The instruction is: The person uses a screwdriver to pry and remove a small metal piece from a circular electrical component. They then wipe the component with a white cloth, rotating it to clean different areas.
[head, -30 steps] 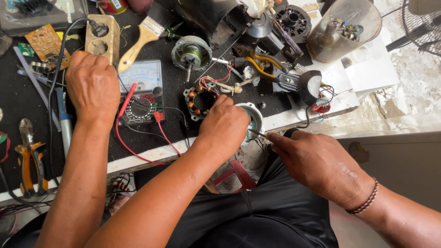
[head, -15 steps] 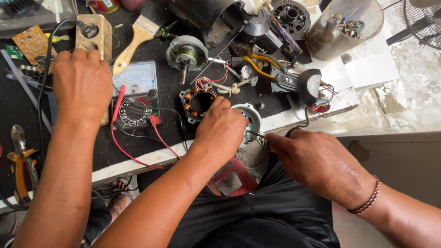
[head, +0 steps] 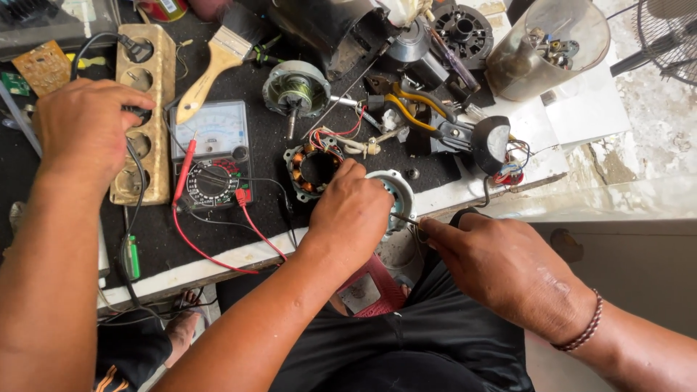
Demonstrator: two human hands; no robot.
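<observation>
A third hand (head: 83,131) — another person's — rests curled on the wooden socket strip (head: 149,116) near the workbench's (head: 218,265) left edge. Beside it lies an analog multimeter (head: 210,152) with red leads. At the front edge the left hand (head: 352,214) is closed over a round grey motor cover (head: 396,196), just beside the copper-wound stator (head: 316,167). The right hand (head: 501,268) pinches a thin metal probe (head: 403,218) — tip at the cover.
</observation>
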